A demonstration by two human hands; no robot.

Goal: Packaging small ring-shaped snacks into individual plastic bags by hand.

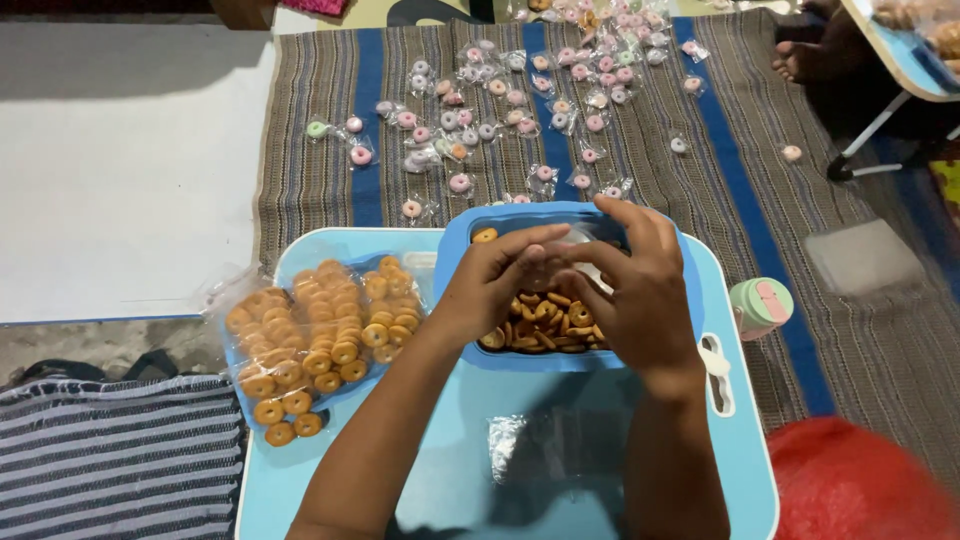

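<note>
My left hand [495,280] and right hand [630,290] cover the middle of the blue container [460,245], so most of its ring biscuits [540,325] are out of sight. Whatever clear wrapper [565,245] my fingertips pinch is too blurred to make out. At lower right a red thing [860,490] is blurred and cut by the frame's edge. At upper right a bare foot [800,60] and a small table [910,60] are cropped.

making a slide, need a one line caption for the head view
Both hands, left hand and right hand, meet over a blue tub of ring biscuits, pinching a small clear packet.
</note>
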